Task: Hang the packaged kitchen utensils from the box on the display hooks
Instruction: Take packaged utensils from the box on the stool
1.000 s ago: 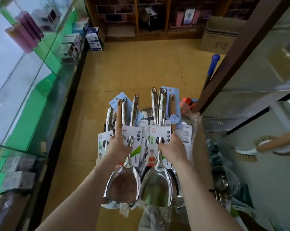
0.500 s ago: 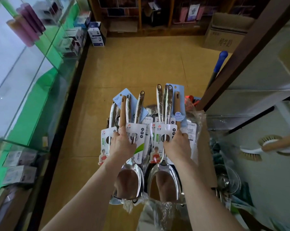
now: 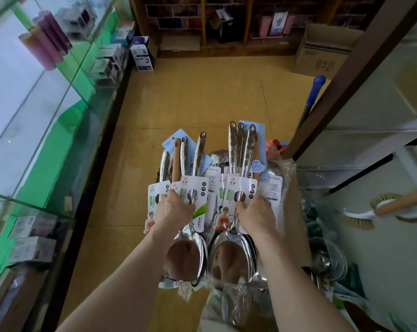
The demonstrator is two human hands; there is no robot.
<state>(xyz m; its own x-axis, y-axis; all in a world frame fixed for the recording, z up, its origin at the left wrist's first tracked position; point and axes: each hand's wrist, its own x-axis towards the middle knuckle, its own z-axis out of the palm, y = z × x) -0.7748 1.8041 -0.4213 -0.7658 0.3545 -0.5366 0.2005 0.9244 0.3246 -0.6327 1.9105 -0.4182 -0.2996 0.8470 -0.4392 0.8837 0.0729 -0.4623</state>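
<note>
Nearest, two bare forearms reaching forward over a tan floor (image 3: pixel 202 97). Left hand (image 3: pixel 172 213) curled tight round the necks of a bunch of carded scoops (image 3: pixel 186 257), thumb side against the white card. Right hand (image 3: pixel 256 215) gripping a second bunch (image 3: pixel 231 257) the same way, fingers wrapped round steel shafts and cards. Both bunches held up side by side, bowls toward the body, handles pointing away, the two bowls almost touching. Among the steel handles, one wooden handle in each bunch and pale blue backing cards behind.

Just beneath and to the right, crinkled clear plastic (image 3: pixel 281 168) and the brown wall of a box (image 3: pixel 297 224); cannot tell what lies inside under the bunches.

On the right, a pale wall with a wood-handled brush (image 3: pixel 382 209) sticking out, wire strainers (image 3: pixel 332 255) below it, and a dark brown frame (image 3: pixel 361 68) slanting up past glass panes. Leaning beside that frame, a pole with a blue grip (image 3: pixel 316 89).

On the left, a long glass case (image 3: pixel 47 130) lined in green, with small grey cartons (image 3: pixel 32 248) on its low shelf and pink rolls (image 3: pixel 47 46) higher up.

Farther off, blue-and-white cartons (image 3: pixel 141 56) on the floor at the case's end, a big cardboard carton (image 3: pixel 322 51) at the far right, and wooden shelving (image 3: pixel 226 20) along the back wall.
</note>
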